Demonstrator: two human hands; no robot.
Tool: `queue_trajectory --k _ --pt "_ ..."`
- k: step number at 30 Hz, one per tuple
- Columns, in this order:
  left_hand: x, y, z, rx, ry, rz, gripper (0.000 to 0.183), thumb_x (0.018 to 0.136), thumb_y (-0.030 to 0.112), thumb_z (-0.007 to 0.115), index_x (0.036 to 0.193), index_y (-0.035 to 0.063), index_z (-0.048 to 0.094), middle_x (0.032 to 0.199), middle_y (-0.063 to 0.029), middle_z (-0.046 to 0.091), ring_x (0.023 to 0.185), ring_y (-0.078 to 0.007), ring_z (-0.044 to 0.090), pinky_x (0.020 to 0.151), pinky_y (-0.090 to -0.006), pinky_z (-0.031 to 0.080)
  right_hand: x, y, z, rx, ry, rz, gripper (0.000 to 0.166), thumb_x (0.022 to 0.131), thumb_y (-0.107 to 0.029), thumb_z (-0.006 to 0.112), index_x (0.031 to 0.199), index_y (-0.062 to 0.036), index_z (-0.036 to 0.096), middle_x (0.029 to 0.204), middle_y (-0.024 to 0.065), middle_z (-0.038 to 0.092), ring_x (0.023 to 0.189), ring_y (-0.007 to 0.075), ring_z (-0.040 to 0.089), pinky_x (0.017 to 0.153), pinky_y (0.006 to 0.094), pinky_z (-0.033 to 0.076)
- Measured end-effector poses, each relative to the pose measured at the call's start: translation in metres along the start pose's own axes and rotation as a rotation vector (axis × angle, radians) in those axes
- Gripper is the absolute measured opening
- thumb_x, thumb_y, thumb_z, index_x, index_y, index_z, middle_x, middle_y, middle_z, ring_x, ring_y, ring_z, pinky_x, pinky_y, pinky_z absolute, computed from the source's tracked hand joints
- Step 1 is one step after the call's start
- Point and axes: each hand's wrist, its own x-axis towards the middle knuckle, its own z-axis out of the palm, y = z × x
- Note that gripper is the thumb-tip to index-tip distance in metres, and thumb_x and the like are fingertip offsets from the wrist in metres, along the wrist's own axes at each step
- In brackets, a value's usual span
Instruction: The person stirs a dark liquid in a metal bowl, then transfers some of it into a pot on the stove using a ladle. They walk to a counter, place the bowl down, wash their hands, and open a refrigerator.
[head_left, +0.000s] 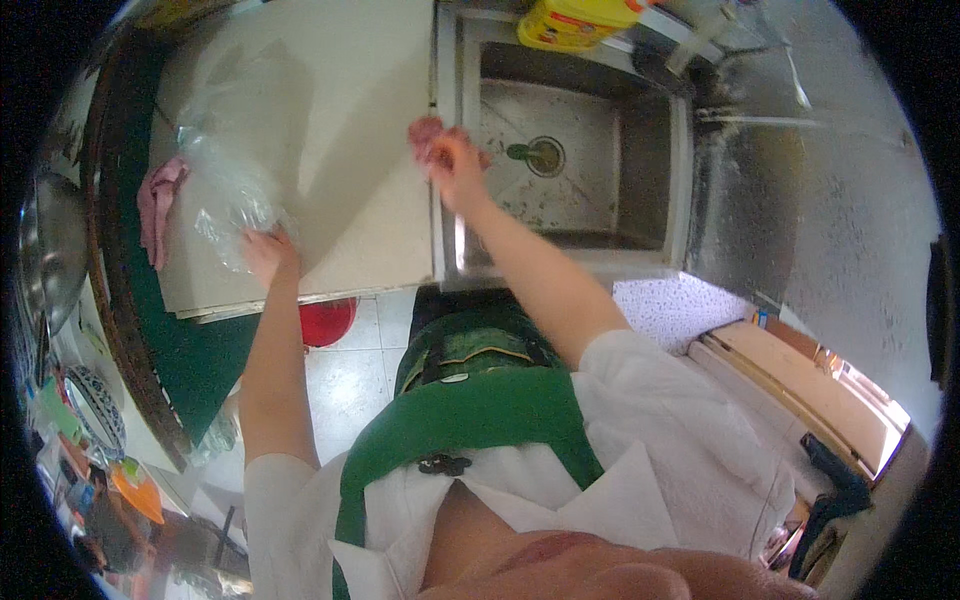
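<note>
My left hand (270, 253) is on a clear plastic bag (244, 187) that lies crumpled over the pale countertop (360, 225); its fingertips are partly lost in the film. In my right hand (456, 169) is a bunched reddish-pink cloth (427, 139), held at the counter's edge beside the sink. Another pink cloth (159, 210) lies at the left side of the counter. The stainless steel sink (547, 202) has a drain (545, 156) with a green thing next to it, and small bits are scattered over its bottom.
A yellow plastic bottle (574, 22) stands at the sink's far rim. Below the counter is a red basin (328, 322) on the tiled floor. A metal bowl (56, 251) and a patterned dish (94, 412) are at the far left. A metal-like wall surface (765, 195) borders the sink's right.
</note>
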Motion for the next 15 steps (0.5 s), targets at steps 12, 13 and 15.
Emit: queue_trajectory --k 12,13,15 --pt "-0.043 0.089 0.014 -0.043 0.337 0.013 0.069 0.085 0.039 0.058 0.14 0.0074 0.031 0.133 -0.0284 0.04 0.121 -0.0418 0.042 0.097 -0.0507 0.036 -0.16 0.012 -0.155 -0.431 -0.601 -0.44 0.027 0.068 -0.02 0.073 0.092 -0.0135 0.062 0.103 0.008 0.058 0.108 0.0315 0.05 0.096 0.046 0.037" --pt "-0.056 0.103 0.037 0.026 0.306 -0.026 0.068 0.086 0.04 0.057 0.141 0.0101 0.031 0.134 -0.0279 0.039 0.124 -0.0411 0.039 0.1 -0.051 0.033 -0.165 0.019 -0.175 -0.454 -0.636 -0.43 0.029 0.068 -0.023 0.074 0.093 -0.014 0.063 0.104 0.0085 0.058 0.11 0.0316 0.049 0.097 0.0467 0.036" --pt "-0.077 0.135 0.056 0.152 0.251 -0.037 0.067 0.086 0.041 0.054 0.143 0.0138 0.03 0.137 -0.0272 0.037 0.129 -0.0396 0.035 0.104 -0.0518 0.028 -0.166 0.03 -0.216 -0.539 -0.692 -0.449 0.028 0.068 -0.021 0.074 0.093 -0.0147 0.062 0.103 0.0088 0.057 0.109 0.0317 0.049 0.096 0.0476 0.037"
